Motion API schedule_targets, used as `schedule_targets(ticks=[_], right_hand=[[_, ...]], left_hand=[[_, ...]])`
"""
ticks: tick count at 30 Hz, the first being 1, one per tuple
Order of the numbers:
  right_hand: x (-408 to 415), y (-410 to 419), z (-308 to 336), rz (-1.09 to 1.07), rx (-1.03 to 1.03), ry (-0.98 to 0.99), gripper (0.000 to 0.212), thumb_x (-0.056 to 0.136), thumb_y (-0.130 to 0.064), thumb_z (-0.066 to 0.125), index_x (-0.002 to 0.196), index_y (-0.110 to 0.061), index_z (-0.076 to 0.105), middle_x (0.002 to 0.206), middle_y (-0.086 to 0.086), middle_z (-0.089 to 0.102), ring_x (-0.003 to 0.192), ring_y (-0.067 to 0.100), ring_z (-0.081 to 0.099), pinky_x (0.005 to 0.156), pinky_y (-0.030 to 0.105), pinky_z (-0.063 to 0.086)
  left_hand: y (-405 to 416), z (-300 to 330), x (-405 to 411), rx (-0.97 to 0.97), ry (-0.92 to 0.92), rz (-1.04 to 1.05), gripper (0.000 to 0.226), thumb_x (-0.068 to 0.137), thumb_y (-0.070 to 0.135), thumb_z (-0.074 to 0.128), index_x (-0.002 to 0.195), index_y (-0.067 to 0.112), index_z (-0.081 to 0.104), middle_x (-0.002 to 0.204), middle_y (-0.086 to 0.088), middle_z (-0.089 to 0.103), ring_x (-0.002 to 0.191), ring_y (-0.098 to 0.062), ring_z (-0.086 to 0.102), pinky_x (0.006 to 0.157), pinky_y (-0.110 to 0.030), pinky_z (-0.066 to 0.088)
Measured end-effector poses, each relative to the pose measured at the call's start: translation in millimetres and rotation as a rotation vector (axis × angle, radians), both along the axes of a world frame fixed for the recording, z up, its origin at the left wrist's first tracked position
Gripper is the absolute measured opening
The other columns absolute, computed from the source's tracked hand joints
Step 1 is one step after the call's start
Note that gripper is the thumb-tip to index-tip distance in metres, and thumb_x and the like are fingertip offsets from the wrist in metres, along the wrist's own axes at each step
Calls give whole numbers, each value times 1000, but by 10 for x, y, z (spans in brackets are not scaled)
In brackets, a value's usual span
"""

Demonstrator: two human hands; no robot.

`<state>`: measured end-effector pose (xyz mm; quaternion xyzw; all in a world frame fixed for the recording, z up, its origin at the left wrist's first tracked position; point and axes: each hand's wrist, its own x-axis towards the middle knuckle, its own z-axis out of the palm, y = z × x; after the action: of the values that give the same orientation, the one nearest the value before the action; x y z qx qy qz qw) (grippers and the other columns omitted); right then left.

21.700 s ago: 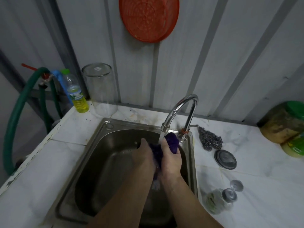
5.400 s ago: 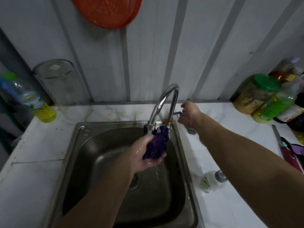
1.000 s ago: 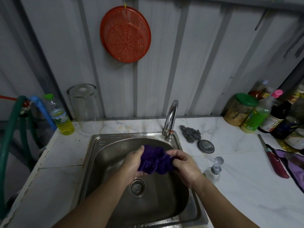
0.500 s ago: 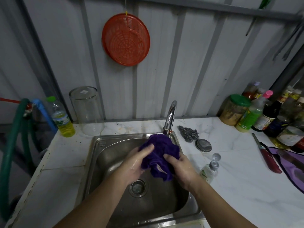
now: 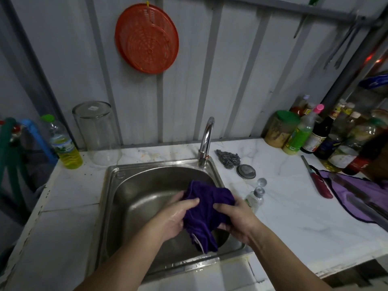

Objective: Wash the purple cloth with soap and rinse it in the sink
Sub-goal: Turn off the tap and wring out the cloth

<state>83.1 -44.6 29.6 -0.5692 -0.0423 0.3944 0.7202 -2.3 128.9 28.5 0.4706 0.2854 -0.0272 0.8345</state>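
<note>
1. Frankly, no writing can be read: the labels on the yellow-liquid bottle [image 5: 65, 146] and the sauce bottles [image 5: 319, 133] are too blurred.
2. The left hand [image 5: 175, 215] clutches the purple cloth [image 5: 204, 208], thumb pressed over its top fold.
3. The right hand [image 5: 236, 219] grips the cloth's other side, fingers curled in.
4. The cloth hangs bunched between both hands above the sink [image 5: 117, 185], in front of the faucet [image 5: 206, 141].

No text is legible. Labels on the yellow bottle [image 5: 65, 147] and the condiment bottles [image 5: 319, 135] carry print, apparently too blurred to read.
</note>
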Motion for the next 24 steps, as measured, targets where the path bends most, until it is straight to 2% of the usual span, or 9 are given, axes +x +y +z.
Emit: schedule_targets(ticks=[3,8,11,14,17,18,20,22,24], right_hand=[[-119,-295,-88,-154,-26,-10,39,85,10,67,122,2,60,112,31,70,95,44,72,62,44,64],[-355,-778,-286,-284,-4,112,33,87,-3,70,118,4,64,109,28,73,94,41,74,65,41,60],[-418,-1014,-377,-326,-12,187,27,93,-14,68,114,1,68,107,27,74,87,37,76,61,42,61],[-373,-1240,-508,-428,-79,150,23,94,-9,66,115,-1,67,105,25,76,93,39,75,72,47,62],[-277,-1433,-608,-533,-91,116,18,93,-1,64,111,0,67,100,24,77,90,38,76,67,42,62],[-246,-1484,-638,-552,-140,105,17,92,-2,65,109,0,67,97,23,77,87,38,76,64,41,62],[-178,-1567,-737,-526,-408,20,17,91,-10,70,106,-3,68,91,19,77,80,36,76,59,42,62],[-100,-1627,-840,-391,-747,-147,22,90,-20,71,105,-4,68,88,12,75,78,30,74,63,41,63],[-44,-1662,-875,-253,-964,-312,23,90,-28,68,101,-8,66,86,3,72,80,23,69,69,36,59]], left_hand=[[-163,-55,-32,-1,54,-96,40,86,6,75,124,11,64,110,-16,78,100,-34,75,83,-44,60],[-506,-132,-27,113,134,-254,36,85,-11,59,114,8,67,104,-17,75,89,-30,71,72,-36,58],[-736,-221,40,214,158,-263,41,88,-15,56,114,14,66,112,-20,73,99,-34,71,79,-40,60],[-948,-370,162,278,167,-214,36,88,-10,64,118,9,65,113,-21,72,105,-39,70,93,-50,59],[-1133,-522,305,307,172,-168,31,85,0,73,114,9,65,105,-18,74,95,-35,73,88,-49,61],[-1191,-573,354,367,166,-187,29,85,5,74,112,11,67,102,-15,75,92,-32,74,83,-45,62],[-1303,-670,428,578,161,-258,22,85,11,74,106,16,70,97,-9,75,86,-25,73,73,-34,60],[-1407,-762,466,810,154,-289,14,85,12,73,99,16,71,92,-3,73,82,-17,68,66,-25,52],[-1476,-836,460,993,155,-287,9,86,14,73,94,17,72,86,3,70,78,-14,63,59,-20,43]])
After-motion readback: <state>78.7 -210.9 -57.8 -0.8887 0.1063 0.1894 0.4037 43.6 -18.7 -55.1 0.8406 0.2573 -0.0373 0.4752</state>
